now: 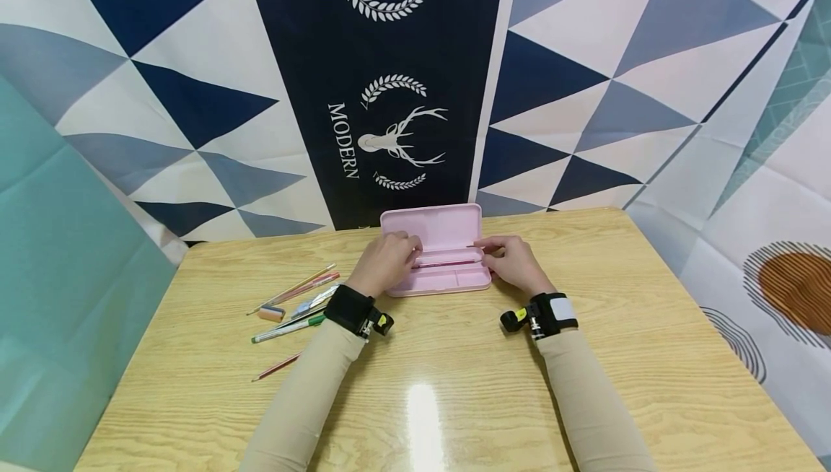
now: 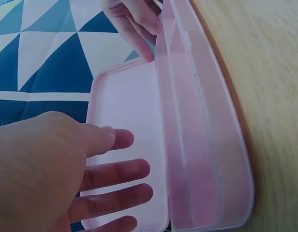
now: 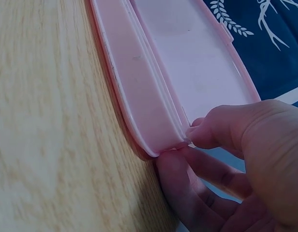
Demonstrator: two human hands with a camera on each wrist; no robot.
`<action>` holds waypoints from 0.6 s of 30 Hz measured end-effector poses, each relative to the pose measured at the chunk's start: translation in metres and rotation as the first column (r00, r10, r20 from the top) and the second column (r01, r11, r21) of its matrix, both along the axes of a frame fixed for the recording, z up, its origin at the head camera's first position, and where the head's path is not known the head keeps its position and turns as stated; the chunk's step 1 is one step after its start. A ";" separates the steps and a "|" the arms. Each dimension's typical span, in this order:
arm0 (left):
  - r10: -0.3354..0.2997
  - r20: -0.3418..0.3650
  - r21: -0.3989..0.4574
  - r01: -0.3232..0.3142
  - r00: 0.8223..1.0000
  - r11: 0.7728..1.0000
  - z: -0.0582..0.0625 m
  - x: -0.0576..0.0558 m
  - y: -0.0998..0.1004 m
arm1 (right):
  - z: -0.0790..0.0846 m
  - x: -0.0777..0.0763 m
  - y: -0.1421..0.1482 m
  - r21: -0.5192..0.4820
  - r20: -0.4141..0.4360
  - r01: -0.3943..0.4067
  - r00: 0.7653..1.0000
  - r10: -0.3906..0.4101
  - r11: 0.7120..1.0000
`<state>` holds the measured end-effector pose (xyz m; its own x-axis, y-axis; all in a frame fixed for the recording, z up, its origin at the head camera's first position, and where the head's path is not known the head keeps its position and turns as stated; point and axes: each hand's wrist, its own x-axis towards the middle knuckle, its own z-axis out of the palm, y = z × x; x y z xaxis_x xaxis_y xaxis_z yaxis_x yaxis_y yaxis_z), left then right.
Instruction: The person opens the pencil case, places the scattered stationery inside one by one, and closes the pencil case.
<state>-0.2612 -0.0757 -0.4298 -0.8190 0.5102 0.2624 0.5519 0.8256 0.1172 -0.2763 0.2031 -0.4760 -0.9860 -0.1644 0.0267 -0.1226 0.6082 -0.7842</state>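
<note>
A pink pencil case (image 1: 438, 285) lies on the table with its lid (image 1: 448, 224) raised against the wall cloth. Along its inside runs a thin dark red pencil (image 1: 448, 264). My left hand (image 1: 384, 263) is over the case's left part; the left wrist view shows its fingers (image 2: 117, 174) fairly straight in front of the lid, with nothing visible between them. At the case's right end, my right hand (image 1: 516, 263) grips the rim. The right wrist view has its thumb (image 3: 212, 128) at the inner edge and other fingers against the outer end wall.
Left of the case lie several pens and pencils, among them a green-capped pen (image 1: 288, 328), a yellowish pencil (image 1: 295, 286) and a dark red pencil (image 1: 277, 366). An orange-and-blue eraser (image 1: 271, 313) is beside them. Patterned cloth (image 1: 402, 46) hangs behind the wooden table (image 1: 454, 385).
</note>
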 end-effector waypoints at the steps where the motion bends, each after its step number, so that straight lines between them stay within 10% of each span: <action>1: 0.001 -0.002 0.000 -0.001 1.000 1.000 0.001 0.000 0.000 | 0.000 0.000 0.000 -0.002 0.001 0.000 1.000 0.000 1.000; 18: 0.008 -0.075 0.001 -0.008 0.997 1.000 0.014 -0.002 0.001 | 0.002 0.001 -0.001 -0.005 0.000 0.004 1.000 -0.004 1.000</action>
